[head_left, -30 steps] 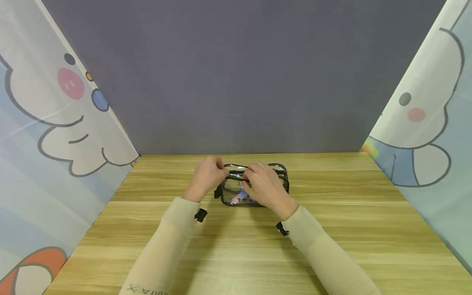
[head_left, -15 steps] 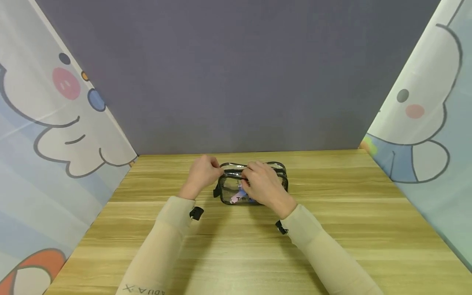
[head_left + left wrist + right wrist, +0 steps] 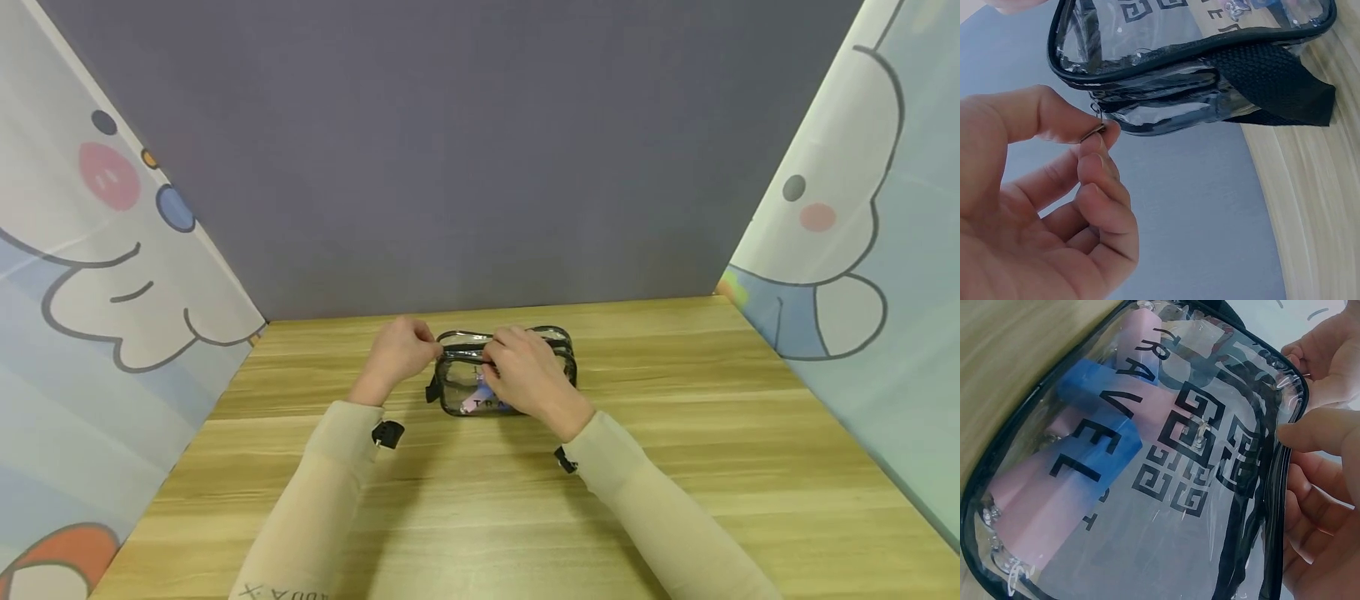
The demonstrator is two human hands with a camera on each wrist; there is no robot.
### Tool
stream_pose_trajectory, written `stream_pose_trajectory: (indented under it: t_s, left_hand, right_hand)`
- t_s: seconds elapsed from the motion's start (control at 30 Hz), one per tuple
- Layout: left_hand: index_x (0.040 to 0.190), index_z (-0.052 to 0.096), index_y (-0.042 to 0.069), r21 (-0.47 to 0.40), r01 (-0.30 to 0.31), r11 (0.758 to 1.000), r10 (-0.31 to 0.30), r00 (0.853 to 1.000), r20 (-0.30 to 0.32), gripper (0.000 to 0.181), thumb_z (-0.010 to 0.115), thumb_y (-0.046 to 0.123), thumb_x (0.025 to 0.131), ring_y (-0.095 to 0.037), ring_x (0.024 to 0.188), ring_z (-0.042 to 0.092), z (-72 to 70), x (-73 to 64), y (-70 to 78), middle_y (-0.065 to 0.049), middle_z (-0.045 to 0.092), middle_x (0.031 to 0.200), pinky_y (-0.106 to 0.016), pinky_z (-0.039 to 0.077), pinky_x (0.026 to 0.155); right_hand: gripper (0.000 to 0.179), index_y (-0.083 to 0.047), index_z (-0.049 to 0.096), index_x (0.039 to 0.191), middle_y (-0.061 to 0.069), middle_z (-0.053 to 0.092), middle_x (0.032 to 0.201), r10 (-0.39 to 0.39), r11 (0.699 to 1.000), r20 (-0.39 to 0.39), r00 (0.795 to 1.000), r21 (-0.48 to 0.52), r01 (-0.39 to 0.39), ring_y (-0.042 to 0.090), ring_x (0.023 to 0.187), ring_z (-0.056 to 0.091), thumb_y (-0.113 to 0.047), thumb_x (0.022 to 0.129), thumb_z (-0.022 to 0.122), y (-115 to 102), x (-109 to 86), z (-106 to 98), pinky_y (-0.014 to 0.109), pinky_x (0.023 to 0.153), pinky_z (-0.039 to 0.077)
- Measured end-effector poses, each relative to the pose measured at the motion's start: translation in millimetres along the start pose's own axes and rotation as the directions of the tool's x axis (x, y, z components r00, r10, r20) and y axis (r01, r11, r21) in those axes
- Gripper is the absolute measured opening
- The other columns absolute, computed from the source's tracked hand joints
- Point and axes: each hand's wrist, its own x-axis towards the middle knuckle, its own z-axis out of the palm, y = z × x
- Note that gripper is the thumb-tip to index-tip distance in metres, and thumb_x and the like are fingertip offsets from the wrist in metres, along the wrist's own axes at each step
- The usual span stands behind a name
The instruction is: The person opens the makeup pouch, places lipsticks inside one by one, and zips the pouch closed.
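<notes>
A clear pouch with black piping [image 3: 459,385] stands on the table, printed with "TRAVEL" and a maze-like pattern. Several pink-and-blue pieces [image 3: 1088,478], some with metal rings, show through its wall. At the pouch's left end my left hand [image 3: 395,354] pinches a small metal zipper pull [image 3: 1093,132] between thumb and fingers. My right hand [image 3: 528,371] grips the top edge of the pouch near its middle, thumb on the front side [image 3: 1319,431] and fingers behind. The right hand hides part of the zipper in the head view.
A black strap loop [image 3: 1279,87] sticks out from the pouch's left end. Behind the wood-grain table [image 3: 465,508] rises a grey panel [image 3: 465,158]. Cartoon-printed cloths [image 3: 832,208] hang on both sides.
My left hand has slid a little left along the pouch's top, to its left corner. The right hand keeps its hold on the pouch. The head view has shifted slightly.
</notes>
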Motion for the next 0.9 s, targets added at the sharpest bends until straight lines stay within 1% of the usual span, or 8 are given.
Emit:
stream_pose_trajectory:
  t_s: [0.1, 0.23, 0.33, 0.4, 0.5, 0.73, 0.9]
  left_hand:
    - [0.087, 0.074, 0.008, 0.006, 0.002, 1.000, -0.002, 1.000, -0.002, 0.012, 0.071, 0.018, 0.093, -0.021, 0.069, 0.056, 1.2, 0.8, -0.2, -0.006, 0.069, 0.084, -0.034, 0.044, 0.060]
    - [0.086, 0.074, 0.007, 0.004, -0.006, 1.000, 0.006, 1.000, -0.006, 0.013, 0.070, 0.018, 0.093, -0.021, 0.067, 0.055, 2.5, 1.3, -0.4, -0.006, 0.068, 0.083, -0.034, 0.043, 0.060]
    - [0.087, 0.074, 0.007, -0.011, 0.006, 1.000, -0.006, 1.000, -0.001, 0.012, 0.070, 0.017, 0.094, -0.022, 0.068, 0.054, 2.9, 1.8, -2.3, -0.007, 0.068, 0.084, -0.035, 0.043, 0.060]
    - [0.088, 0.075, 0.008, -0.019, 0.021, 1.000, -0.021, 1.000, 0.005, 0.012, 0.070, 0.017, 0.094, -0.022, 0.070, 0.055, 3.3, 2.4, -4.0, -0.007, 0.069, 0.086, -0.035, 0.044, 0.062]
    - [0.091, 0.076, 0.008, -0.027, 0.026, 0.999, -0.025, 1.000, 0.015, 0.012, 0.070, 0.017, 0.094, -0.023, 0.076, 0.057, 2.9, 3.3, -6.8, -0.007, 0.070, 0.092, -0.036, 0.046, 0.065]
    - [0.093, 0.076, 0.008, -0.046, 0.044, 0.998, -0.042, 0.998, 0.042, 0.013, 0.069, 0.019, 0.094, -0.025, 0.085, 0.059, 3.6, 2.7, -11.1, -0.008, 0.070, 0.098, -0.040, 0.048, 0.072]
    - [0.098, 0.077, 0.006, -0.058, 0.038, 0.998, -0.036, 0.998, 0.048, 0.017, 0.068, 0.019, 0.095, -0.028, 0.091, 0.061, 4.1, 2.6, -14.0, -0.010, 0.071, 0.105, -0.043, 0.049, 0.076]
  right_hand:
    - [0.008, -0.013, 0.072, 0.084, 0.002, 0.063, 0.085, 0.005, 1.000, 0.003, 1.000, 0.007, -0.005, 0.019, 0.076, 0.057, -0.015, 0.091, 0.075, 0.8, -0.9, -0.4, 0.034, 0.068, 0.048]
    - [0.007, -0.012, 0.072, 0.086, 0.002, 0.064, 0.087, 0.009, 1.000, 0.004, 1.000, 0.014, -0.009, 0.020, 0.078, 0.058, -0.016, 0.091, 0.075, 1.3, -1.4, -1.5, 0.035, 0.069, 0.049]
    - [0.007, -0.012, 0.072, 0.086, 0.002, 0.064, 0.088, 0.012, 1.000, 0.009, 1.000, 0.025, -0.013, 0.020, 0.080, 0.059, -0.016, 0.092, 0.075, 1.3, -0.6, -2.1, 0.037, 0.072, 0.050]
    - [0.007, -0.012, 0.072, 0.086, 0.002, 0.064, 0.089, 0.016, 0.999, 0.015, 1.000, 0.033, -0.017, 0.021, 0.082, 0.060, -0.015, 0.092, 0.074, 1.3, -0.2, -2.3, 0.037, 0.074, 0.050]
    - [0.007, -0.013, 0.072, 0.085, 0.003, 0.065, 0.090, 0.024, 0.999, 0.022, 0.999, 0.037, -0.025, 0.021, 0.085, 0.060, -0.015, 0.091, 0.075, 0.9, 0.4, -2.4, 0.038, 0.076, 0.051]
    - [0.007, -0.013, 0.071, 0.085, 0.003, 0.064, 0.090, 0.033, 0.999, 0.037, 0.999, 0.039, -0.034, 0.021, 0.083, 0.059, -0.014, 0.091, 0.075, -0.9, 0.5, -1.8, 0.038, 0.074, 0.050]
    - [0.007, -0.012, 0.072, 0.084, 0.003, 0.064, 0.089, 0.038, 0.998, 0.034, 0.999, 0.046, -0.039, 0.021, 0.081, 0.058, -0.013, 0.090, 0.076, -1.6, 0.0, -1.5, 0.038, 0.072, 0.049]
